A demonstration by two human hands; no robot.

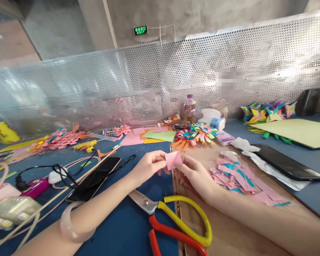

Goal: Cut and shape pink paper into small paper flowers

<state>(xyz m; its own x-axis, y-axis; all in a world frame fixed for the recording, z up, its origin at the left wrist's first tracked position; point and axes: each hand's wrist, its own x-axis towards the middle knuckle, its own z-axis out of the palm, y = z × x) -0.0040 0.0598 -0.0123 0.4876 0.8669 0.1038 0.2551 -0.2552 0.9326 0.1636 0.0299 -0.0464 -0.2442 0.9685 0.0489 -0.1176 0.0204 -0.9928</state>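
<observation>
Between my two hands, above the table, is a small piece of pink paper (172, 160), with a crease or fold line showing across it. My left hand (151, 166) pinches its left edge between thumb and fingers. At its right edge my right hand (190, 173) grips it the same way; some of those fingers are hidden behind the palm. Below both hands lie large scissors (149, 206) with one yellow and one red handle, touched by neither hand. Right of my right hand is a heap of pink and blue paper scraps (234, 176).
Paper flowers (196, 135), coloured sheets (149, 136), a drink bottle (189, 111) and a tissue box (213, 122) stand toward the back. At left are a phone (96, 177), tangled cables and a yellow glue gun (85, 145). A black tablet-like slab (288, 161) lies right.
</observation>
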